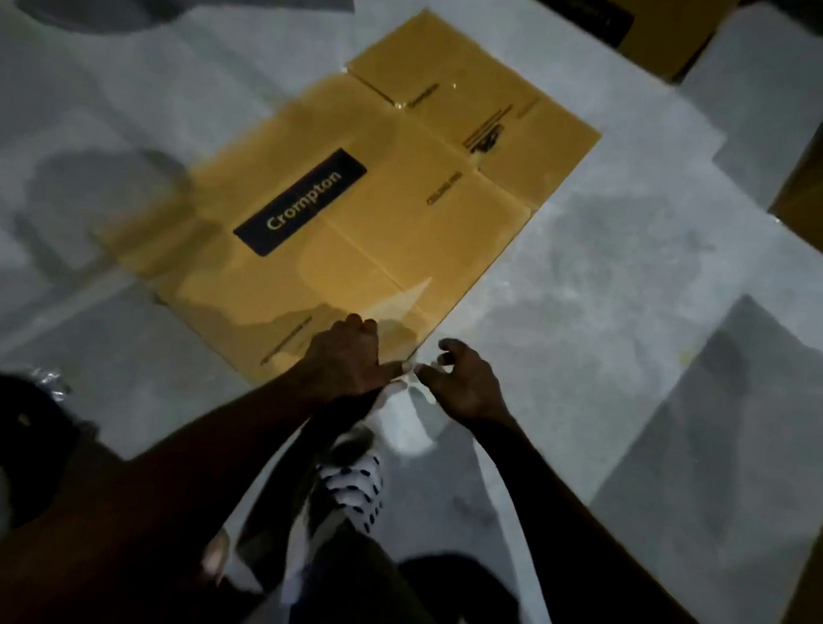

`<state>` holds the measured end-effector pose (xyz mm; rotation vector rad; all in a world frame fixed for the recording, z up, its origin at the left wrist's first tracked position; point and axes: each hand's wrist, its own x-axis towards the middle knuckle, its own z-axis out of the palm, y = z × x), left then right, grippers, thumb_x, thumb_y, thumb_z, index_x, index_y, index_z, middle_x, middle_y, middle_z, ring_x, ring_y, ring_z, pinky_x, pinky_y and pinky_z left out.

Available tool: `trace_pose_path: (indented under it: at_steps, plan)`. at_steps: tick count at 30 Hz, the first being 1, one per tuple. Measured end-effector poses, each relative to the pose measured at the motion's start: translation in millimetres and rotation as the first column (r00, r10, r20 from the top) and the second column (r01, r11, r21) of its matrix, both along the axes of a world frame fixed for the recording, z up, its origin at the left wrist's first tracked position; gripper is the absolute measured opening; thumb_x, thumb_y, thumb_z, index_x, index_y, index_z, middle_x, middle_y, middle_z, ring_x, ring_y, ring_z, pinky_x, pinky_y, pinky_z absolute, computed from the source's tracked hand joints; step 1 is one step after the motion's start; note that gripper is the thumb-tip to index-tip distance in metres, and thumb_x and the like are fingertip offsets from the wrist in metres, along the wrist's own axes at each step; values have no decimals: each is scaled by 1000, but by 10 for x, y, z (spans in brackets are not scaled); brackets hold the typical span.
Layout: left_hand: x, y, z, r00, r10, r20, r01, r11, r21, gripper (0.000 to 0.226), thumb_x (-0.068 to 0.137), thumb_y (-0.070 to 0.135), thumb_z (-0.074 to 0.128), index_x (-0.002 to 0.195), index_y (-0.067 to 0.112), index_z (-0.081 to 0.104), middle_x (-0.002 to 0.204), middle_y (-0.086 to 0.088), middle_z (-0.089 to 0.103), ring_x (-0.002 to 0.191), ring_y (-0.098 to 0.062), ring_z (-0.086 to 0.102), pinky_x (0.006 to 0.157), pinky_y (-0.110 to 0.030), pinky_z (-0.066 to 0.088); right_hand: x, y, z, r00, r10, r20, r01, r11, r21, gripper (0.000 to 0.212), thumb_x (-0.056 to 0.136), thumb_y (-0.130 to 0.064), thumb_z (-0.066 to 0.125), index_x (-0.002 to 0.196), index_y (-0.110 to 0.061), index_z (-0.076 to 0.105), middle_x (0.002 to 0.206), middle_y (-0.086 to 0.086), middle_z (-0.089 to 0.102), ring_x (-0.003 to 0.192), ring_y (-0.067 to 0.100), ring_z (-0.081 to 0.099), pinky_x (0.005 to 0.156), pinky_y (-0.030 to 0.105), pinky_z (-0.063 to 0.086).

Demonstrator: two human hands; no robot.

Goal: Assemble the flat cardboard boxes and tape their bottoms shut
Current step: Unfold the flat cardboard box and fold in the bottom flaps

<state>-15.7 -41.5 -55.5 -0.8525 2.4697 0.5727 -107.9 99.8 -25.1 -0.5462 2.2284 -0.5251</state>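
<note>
Hands: left hand (348, 362) and right hand (463, 382) at lower centre, fingers curled, pinching a clear tape strip (412, 307) between them.
Box: flat cardboard box (361, 193) lies just above, its near corner touching the hands.
Room: bare grey floor (607, 283) right and left.

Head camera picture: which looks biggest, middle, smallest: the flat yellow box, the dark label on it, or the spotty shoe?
1. flat yellow box
2. dark label
3. spotty shoe, though close to the label and nearer the camera, so unsure.
</note>
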Motion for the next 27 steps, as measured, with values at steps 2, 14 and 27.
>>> trace_pose_path:
  at_steps: [2, 14, 27]
  plan:
    - [-20, 126, -292, 1000, 11, 15, -11, 999, -33, 90, 83, 74, 47, 133, 0, 38, 131, -19, 46, 117, -37, 49, 91, -45, 43, 12, 0, -257, 1000, 6, 21, -6, 1000, 9, 67, 92, -39, 65, 147, -11, 40, 142, 10, 54, 130, 24, 52, 99, 28, 40]
    - [-49, 225, -414, 988, -152, 6, 150, 965, -215, 44, 99, 26, 38, 121, -10, 51, 117, -27, 49, 102, -36, 53, 89, -53, 46, 7, -147, -904, 974, -142, 179, 146, 989, -8, 37, 90, -43, 60, 108, -15, 42, 102, 6, 52, 90, 18, 46, 78, 29, 36]
    - [33, -268, 596, 932, -63, -356, -46, 956, -290, 32, 102, 23, 35, 104, 3, 59, 103, -17, 59, 88, -29, 58, 70, -30, 35, 171, -563, -559, 638, -546, 542, 648, 762, 6, 99, 74, -86, 44, 143, -16, 40, 145, 10, 45, 122, 34, 50, 84, 48, 56]
